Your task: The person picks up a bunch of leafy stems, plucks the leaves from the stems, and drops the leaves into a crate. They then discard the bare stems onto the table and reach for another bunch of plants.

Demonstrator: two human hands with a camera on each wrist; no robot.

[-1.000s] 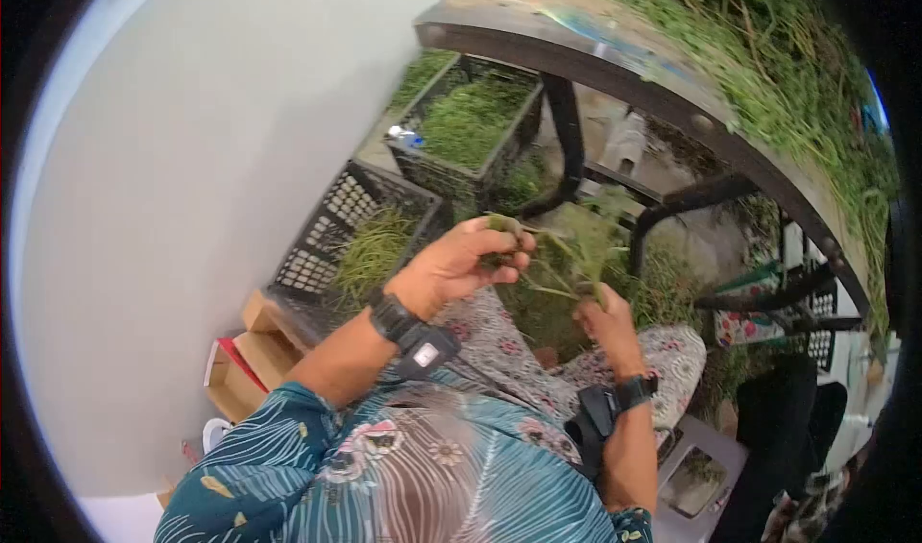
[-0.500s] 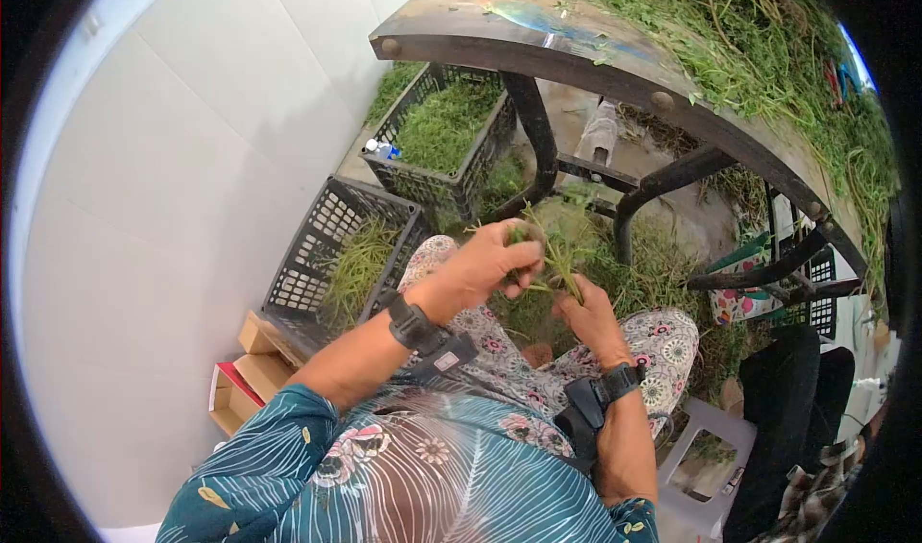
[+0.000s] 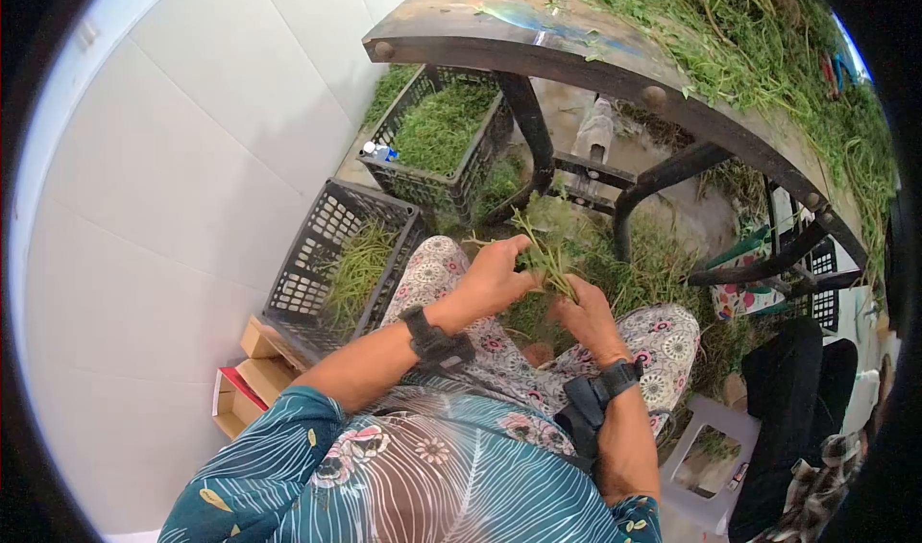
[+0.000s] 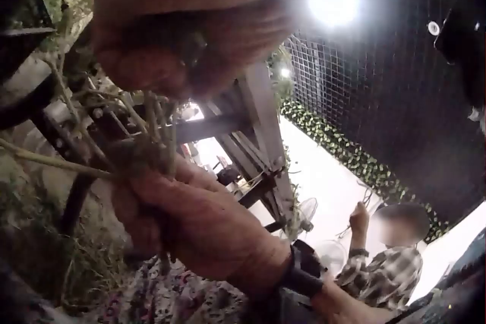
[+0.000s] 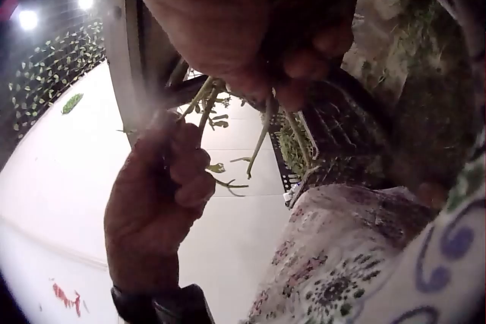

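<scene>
Over the lap, the right hand (image 3: 588,317) grips a small bunch of green stems (image 3: 555,266) with feathery leaves at the far end. The left hand (image 3: 495,276) is just left of it, thumb and fingertips at the same bunch. In the right wrist view, the curled fingers of the left hand (image 5: 159,195) pinch a stem near its end, while several bare stem ends hang below the right hand (image 5: 235,24). The left wrist view has the bunch (image 4: 156,130) rising from the right hand's fist, close under the left hand (image 4: 190,31).
To the left, a black crate (image 3: 296,272) holds cut stems (image 3: 363,265); a second crate (image 3: 427,186) behind it holds leafy greens (image 3: 447,128). The table edge (image 3: 538,61) arches overhead, heaped with greens (image 3: 768,72). A grey stool (image 3: 715,512) stands at right. Another person (image 4: 383,267) is nearby.
The left hand has come closer to the right hand, and the stems once stretched between them are now gathered upright at the right hand. The head view has tilted slightly.
</scene>
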